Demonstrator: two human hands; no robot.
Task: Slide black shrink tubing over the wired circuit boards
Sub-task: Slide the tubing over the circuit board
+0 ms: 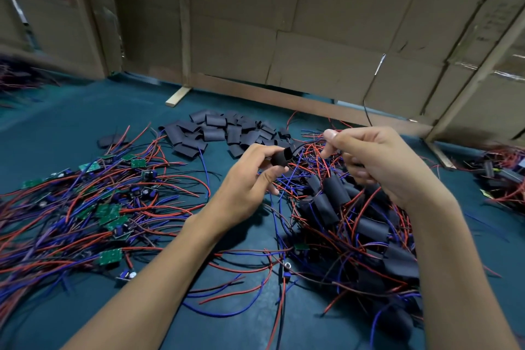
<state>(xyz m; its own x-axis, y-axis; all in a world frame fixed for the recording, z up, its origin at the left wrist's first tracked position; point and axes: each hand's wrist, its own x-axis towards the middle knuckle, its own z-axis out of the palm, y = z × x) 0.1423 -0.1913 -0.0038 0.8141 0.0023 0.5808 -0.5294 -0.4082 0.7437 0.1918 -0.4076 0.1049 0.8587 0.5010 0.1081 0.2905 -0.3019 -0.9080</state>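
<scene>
Below the right hand point(377, 162), which pinches thin wires, lie the sleeved boards point(335, 196). The left hand point(250, 179) pinches one open tube point(281, 158). Left of it, many bare boards point(109, 214) wait; beyond, spare tubes point(221, 131).

1. A teal tabletop point(85, 122) carries everything.
2. Brown cardboard panels point(326, 23) stand along its far edge, framed by a wooden batten point(184, 17).
3. A short wooden strip point(178, 96) lies at the foot.
4. Clear tape, possibly, glints on the cardboard point(380, 64).
</scene>
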